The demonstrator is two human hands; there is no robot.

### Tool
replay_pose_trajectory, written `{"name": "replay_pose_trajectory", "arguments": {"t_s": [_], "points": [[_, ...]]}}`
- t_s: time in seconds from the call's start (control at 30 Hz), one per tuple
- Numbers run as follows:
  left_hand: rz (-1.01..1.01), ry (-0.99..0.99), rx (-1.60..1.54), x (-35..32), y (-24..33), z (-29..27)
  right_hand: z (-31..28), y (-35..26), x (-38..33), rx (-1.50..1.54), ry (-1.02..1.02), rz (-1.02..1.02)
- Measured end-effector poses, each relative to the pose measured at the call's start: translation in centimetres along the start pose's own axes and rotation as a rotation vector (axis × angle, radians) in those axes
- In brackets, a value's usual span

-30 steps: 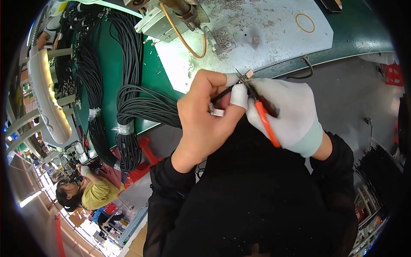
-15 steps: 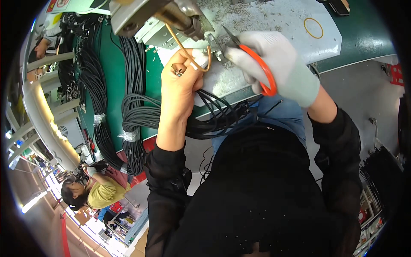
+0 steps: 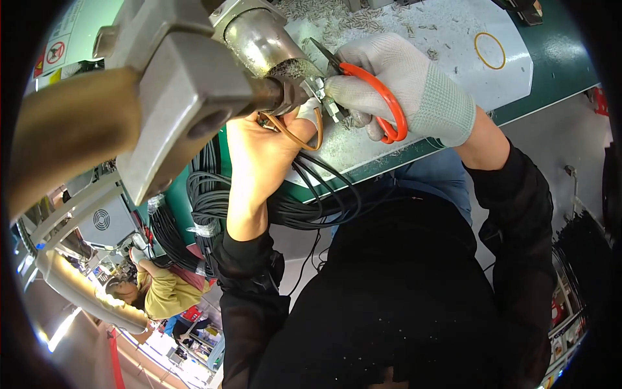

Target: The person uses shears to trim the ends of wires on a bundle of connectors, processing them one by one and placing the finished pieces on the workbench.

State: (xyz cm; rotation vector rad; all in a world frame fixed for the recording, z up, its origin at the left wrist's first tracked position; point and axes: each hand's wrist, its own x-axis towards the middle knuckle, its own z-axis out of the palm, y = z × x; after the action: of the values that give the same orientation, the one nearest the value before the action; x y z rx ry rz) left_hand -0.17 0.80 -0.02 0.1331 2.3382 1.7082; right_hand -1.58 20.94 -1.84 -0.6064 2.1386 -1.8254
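Note:
My right hand (image 3: 402,84), in a whitish knit glove, is closed around scissors (image 3: 393,104) with red-orange handles; their dark blades point up and left. Its fingertips also meet a small silver metal piece (image 3: 333,109) beside the machine's tip. My left hand (image 3: 262,152) is bare apart from a white covering on the thumb. Its fingers are curled beneath the metal machine head (image 3: 259,45), which partly hides them, so what they grip cannot be made out. A brown loop (image 3: 310,146) curves around the thumb area. Black cables (image 3: 337,181) run beneath the left wrist.
Small metal bits (image 3: 330,16) litter the white board (image 3: 453,61) on the green table (image 3: 557,55). A yellow ring (image 3: 489,50) lies on it. A large bracket (image 3: 175,97) looms at upper left. Further off, a person in yellow (image 3: 172,295) works beside a grey box (image 3: 107,223).
The view has shifted, and the machine head looms larger, covering more of my left fingers. Both hands stay close together at its tip; the scissors remain in my right hand.

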Motion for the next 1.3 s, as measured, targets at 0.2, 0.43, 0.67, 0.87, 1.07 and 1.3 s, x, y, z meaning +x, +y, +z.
{"name": "replay_pose_trajectory", "arguments": {"t_s": [0.2,0.43,0.67,0.87,1.07,1.3], "points": [[0.0,0.059,0.181,-0.4,-0.9,-0.3,0.2,-0.3,0.0,0.124,0.003,0.16],[0.16,0.019,0.244,-0.3,-0.9,-0.2,0.7,3.0,0.5,-0.132,0.054,-0.253],[0.071,0.056,0.187,-0.4,-0.5,0.2,0.3,-0.4,0.0,0.177,-0.02,0.16],[0.122,0.036,0.057,-1.9,-1.9,-0.7,0.5,-1.3,-1.7,0.136,0.109,0.233],[-0.044,0.009,0.023,-8.0,-0.5,-0.1,-0.1,-3.4,-7.0,-0.685,0.424,0.009],[0.182,-0.16,0.379,-9.0,2.2,3.6,4.8,-7.9,-8.4,-0.246,0.181,0.096]]}}
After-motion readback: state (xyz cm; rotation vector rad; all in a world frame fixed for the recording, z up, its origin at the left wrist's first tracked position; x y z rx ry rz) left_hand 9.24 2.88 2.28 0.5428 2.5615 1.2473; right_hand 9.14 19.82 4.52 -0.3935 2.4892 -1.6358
